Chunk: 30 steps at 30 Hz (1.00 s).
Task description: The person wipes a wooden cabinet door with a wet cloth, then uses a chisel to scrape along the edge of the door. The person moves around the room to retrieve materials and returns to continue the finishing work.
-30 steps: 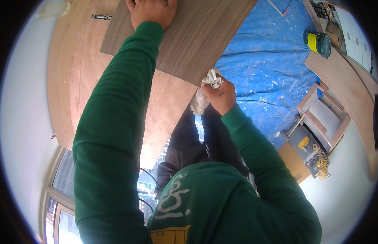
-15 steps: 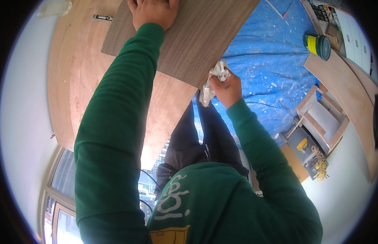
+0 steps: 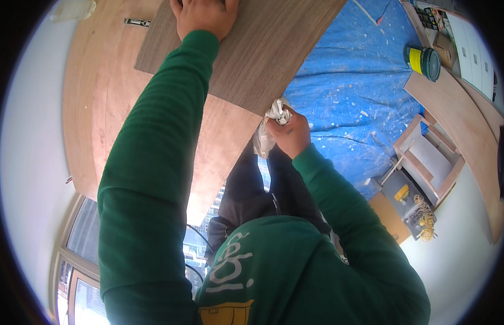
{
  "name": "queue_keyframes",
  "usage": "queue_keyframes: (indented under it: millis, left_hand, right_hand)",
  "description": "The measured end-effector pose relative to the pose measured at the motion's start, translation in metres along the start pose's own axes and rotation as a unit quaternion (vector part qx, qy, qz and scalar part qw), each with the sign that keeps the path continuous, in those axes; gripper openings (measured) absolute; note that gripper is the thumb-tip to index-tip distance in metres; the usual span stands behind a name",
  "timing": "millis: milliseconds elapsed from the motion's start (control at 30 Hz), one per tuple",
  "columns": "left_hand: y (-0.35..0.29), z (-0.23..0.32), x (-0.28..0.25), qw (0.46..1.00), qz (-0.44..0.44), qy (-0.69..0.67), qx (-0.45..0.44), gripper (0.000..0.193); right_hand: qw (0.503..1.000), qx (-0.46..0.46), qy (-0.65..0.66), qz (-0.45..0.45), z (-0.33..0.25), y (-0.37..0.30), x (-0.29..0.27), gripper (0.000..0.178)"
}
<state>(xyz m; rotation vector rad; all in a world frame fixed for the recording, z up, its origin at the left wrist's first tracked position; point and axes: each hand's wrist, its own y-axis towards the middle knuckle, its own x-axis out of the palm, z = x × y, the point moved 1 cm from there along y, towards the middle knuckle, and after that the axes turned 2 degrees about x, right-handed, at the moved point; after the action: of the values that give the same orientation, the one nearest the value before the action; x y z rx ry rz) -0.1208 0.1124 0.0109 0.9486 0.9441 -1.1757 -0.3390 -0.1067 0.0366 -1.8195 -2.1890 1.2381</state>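
A brown wood-grain board [image 3: 262, 59] lies across a paler plywood worktop [image 3: 225, 130]. My left hand [image 3: 207, 17] rests flat on the board near the top of the view, fingers spread and partly cut off by the edge. In my right hand [image 3: 292, 132] is a crumpled off-white rag [image 3: 268, 132], bunched between thumb and fingers. The rag sits by the board's near right corner, close against its edge; whether it touches cannot be made out. A metal hinge [image 3: 137, 22] shows beside the board's left edge.
Blue sheeting [image 3: 349, 92] covers the floor to the right. A dark bucket with a yellow label [image 3: 422, 62] stands there. Farther right are a curved plywood strip [image 3: 457, 124], a wooden frame [image 3: 430, 157], a grey case with coiled yellow cord [image 3: 411, 203] and a cardboard box [image 3: 390, 216].
My right hand has moved with the rag toward me and slightly left, along the board's edge to its near corner. My left hand and the board have stayed in place.
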Motion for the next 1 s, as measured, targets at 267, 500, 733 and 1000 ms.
queue_keyframes:
  millis: [267, 500, 733, 1000]
  left_hand:
    - [0.002, -0.002, 0.0, 1.0, 0.002, -0.004, 0.002, 0.074]
    - [0.0, -0.002, -0.002, 1.0, 0.002, -0.005, 0.002, 0.074]
    - [0.003, 0.0, -0.001, 1.0, -0.013, 0.0, -0.006, 0.074]
    - [0.0, -0.002, -0.004, 1.0, -0.008, 0.003, -0.007, 0.073]
  right_hand:
    - [0.996, 0.014, 0.082, 0.043, 0.002, -0.003, 0.003, 0.02]
    - [0.996, 0.024, 0.087, 0.014, 0.0, 0.004, -0.005, 0.022]
    - [1.0, 0.023, -0.002, 0.007, 0.02, -0.006, 0.012, 0.025]
    - [0.974, 0.137, 0.179, -0.01, 0.041, -0.024, -0.018, 0.025]
